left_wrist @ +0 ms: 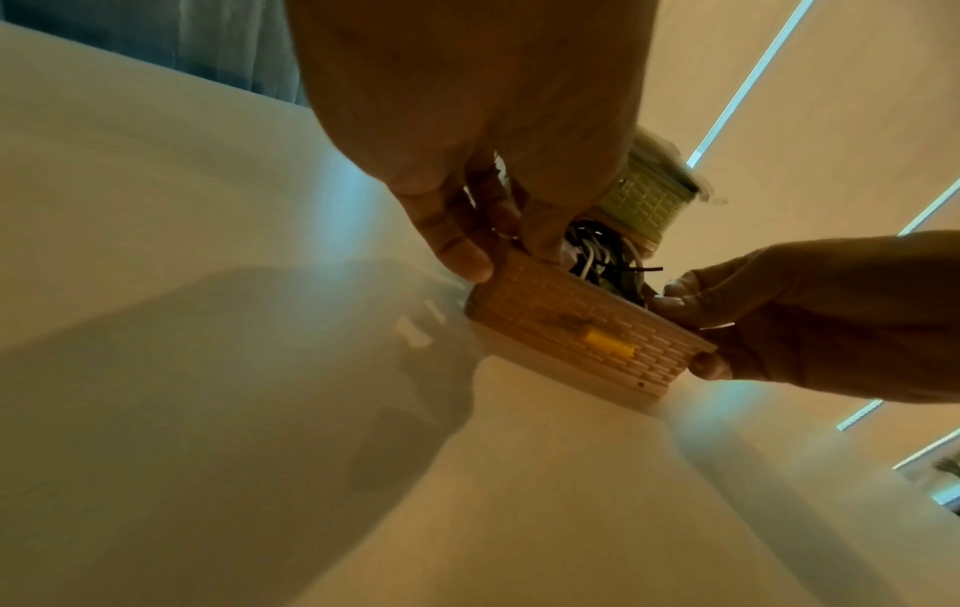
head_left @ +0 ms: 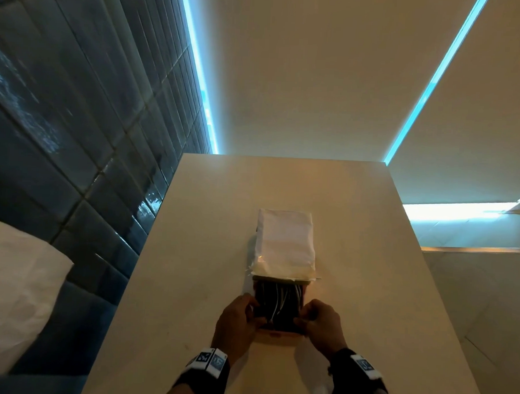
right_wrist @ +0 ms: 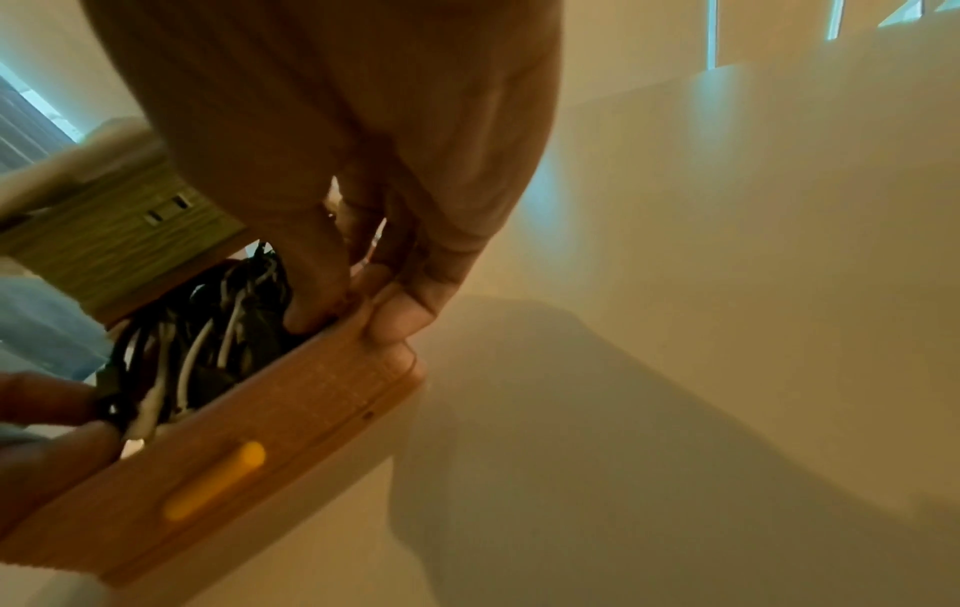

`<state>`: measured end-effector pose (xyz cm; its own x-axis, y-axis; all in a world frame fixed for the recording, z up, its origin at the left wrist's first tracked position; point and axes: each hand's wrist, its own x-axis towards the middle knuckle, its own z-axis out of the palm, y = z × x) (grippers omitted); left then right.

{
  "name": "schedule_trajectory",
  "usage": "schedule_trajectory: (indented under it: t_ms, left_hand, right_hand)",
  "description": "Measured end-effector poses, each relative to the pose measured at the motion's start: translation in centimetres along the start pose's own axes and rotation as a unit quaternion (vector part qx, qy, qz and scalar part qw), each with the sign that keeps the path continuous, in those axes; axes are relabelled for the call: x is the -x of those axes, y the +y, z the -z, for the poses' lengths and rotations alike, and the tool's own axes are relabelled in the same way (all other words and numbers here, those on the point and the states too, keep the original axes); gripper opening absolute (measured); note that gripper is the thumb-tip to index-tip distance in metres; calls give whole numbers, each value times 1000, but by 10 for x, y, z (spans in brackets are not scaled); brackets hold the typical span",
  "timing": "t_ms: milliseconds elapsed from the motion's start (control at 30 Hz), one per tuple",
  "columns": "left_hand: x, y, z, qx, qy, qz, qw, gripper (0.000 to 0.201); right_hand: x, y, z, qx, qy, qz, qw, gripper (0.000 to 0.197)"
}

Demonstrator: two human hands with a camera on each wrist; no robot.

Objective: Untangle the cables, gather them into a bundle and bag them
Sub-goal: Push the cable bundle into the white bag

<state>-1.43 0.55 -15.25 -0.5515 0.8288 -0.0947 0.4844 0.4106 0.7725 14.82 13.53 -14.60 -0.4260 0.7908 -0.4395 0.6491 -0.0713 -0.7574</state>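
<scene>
cables (head_left: 279, 300) in drawer (right_wrist: 291, 415) between both hands' fingers (right_wrist: 317, 295)

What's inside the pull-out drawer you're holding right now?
The drawer holds a tangle of black and white cables. Both hands grip its front corners. Its rear part sits under the white-covered box, so anything there is hidden.
</scene>
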Motion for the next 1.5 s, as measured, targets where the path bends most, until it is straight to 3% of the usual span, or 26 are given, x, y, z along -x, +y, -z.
schedule_trajectory:
  t_ms: [100,267,400,567,800,900,1067,1167,1267,1500]
  left_hand:
    - [-5,1,-2,2,-8,6,1000,25]
    - [-2,-3,2,29,-3,19,999,9]
    - [-5,5,-1,28,10,58,998,24]
    - [-22,13,-5,22,49,61,997,18]
    - [-34,11,0,43,64,47,996,12]
    - [-35,11,1,80,59,17,995,26]
    - [-47,1,9,69,46,3,997,45]
    - [-59,-1,19,-4,-18,-6,1000,60]
    - [-70,-2,28,-83,-73,-17,994,54]
    - [-77,9,27,-185,-52,11,981,39]
  right_hand:
    - [1,-7,6,-21,-25,-8,999,22]
    - [-10,-18,7,-44,-10,-70,997,47]
    - [-20,-17,-2,-53,23,-104,993,53]
    - [-33,-23,4,-54,66,-98,992,42]
    - [-27,-14,3,-171,83,-55,980,9]
    - [-28,-14,4,-202,95,-31,974,20]
    - [-29,-18,14,-101,24,32,994,51]
    - [-36,-21,19,8,-7,90,996,59]
    - [-41,-27,23,48,-19,89,995,56]
    - [-52,-29,19,83,36,100,991,49]
